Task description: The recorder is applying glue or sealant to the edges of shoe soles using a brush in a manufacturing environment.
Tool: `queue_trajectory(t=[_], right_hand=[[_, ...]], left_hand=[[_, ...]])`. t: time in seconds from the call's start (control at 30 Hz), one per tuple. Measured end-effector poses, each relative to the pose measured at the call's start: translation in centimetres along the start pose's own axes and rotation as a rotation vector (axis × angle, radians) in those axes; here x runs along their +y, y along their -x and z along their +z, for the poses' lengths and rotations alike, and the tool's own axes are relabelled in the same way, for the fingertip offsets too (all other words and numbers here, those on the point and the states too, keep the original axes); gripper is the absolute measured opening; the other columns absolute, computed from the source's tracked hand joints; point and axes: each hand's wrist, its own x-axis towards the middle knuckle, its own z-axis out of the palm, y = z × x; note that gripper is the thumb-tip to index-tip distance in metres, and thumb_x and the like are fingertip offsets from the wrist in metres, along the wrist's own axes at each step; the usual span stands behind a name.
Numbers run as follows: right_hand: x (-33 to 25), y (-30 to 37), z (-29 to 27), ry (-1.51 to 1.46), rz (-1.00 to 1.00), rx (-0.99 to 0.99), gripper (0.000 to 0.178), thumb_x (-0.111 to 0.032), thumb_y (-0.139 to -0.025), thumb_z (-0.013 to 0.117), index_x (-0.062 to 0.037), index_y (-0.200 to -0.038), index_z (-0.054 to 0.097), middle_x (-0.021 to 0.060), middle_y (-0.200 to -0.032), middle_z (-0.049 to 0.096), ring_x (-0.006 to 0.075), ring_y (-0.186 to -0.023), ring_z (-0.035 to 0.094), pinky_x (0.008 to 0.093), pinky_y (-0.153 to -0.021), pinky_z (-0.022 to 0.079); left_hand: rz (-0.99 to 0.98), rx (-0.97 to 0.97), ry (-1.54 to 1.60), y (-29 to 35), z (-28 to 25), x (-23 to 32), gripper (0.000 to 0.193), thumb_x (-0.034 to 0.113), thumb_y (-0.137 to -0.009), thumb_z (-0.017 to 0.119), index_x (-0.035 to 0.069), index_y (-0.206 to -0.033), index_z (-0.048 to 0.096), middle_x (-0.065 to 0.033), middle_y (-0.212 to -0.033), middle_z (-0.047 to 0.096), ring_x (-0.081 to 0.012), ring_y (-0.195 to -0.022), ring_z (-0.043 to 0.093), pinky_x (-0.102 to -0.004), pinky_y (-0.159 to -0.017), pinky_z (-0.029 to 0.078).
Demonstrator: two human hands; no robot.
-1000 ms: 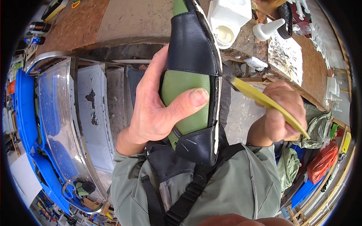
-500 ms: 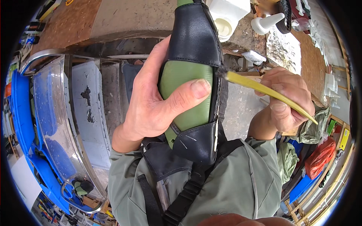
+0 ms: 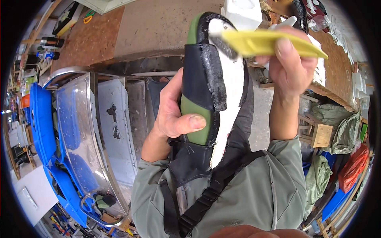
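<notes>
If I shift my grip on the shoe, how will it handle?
The shoe is likely stiff: it holds its shape in the left hand. Its glossy black edge may be slick or tacky. Laid underside-up, it might rock, as the green toe looks rounded.

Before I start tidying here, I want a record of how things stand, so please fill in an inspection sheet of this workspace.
Surface: brown bench, stained, worn along its front edge.
Items in hand: black-and-green shoe, held above the lap, its whitish sole partly in view; yellow-handled brush, its dark tip over the sole, too blurred to confirm contact.
Clutter: white container and orange-and-green-handled tool on the bench.
Hands: left hand grips the shoe, thumb on its green side; right hand holds the brush.
Cables: nothing seen near the hands.
Surroundings: metal-framed stand and blue bins at left; red bag at right.
</notes>
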Motion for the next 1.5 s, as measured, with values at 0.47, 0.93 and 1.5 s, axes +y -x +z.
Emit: queue_trajectory(t=[0.47, 0.93, 1.5], right_hand=[[5.3, 3.4, -5.2, 0.236, 0.383, 0.349, 0.016, -0.010, -0.084, 0.064, 0.0046, -0.090, 0.062, 0.0101, -0.077, 0.064, 0.0106, -0.057, 0.056, 0.0201, -0.051, 0.043], [10.6, 2.3, -6.8, 0.548, 0.475, 0.093, 0.015, -0.011, -0.084, 0.065, 0.0021, -0.091, 0.065, 0.0025, -0.074, 0.061, 0.0062, -0.060, 0.052, 0.0200, -0.054, 0.042], [1.5, 1.4, 1.4, 0.086, 0.189, -0.030, 0.015, -0.006, -0.077, 0.069, 0.0056, -0.085, 0.064, 0.0159, -0.076, 0.064, 0.0134, -0.051, 0.057, 0.0232, -0.045, 0.045]], left_hand=[[0.008, 0.335, 0.181, -3.2, -3.7, -2.7, 0.061, 0.038, -0.079, 0.060, -0.003, -0.122, 0.043, -0.0145, -0.105, 0.059, -0.0197, -0.089, 0.062, -0.0293, -0.078, 0.051], [-0.019, 0.522, 0.004, -7.3, -8.3, -6.6, 0.050, 0.039, -0.087, 0.050, 0.000, -0.119, 0.047, -0.0145, -0.103, 0.061, -0.0215, -0.085, 0.063, -0.0326, -0.073, 0.052], [0.006, 0.371, 0.177, -6.8, -4.1, -3.0, 0.056, 0.032, -0.079, 0.062, -0.001, -0.121, 0.044, -0.0101, -0.107, 0.057, -0.0163, -0.092, 0.058, -0.0269, -0.080, 0.047]])
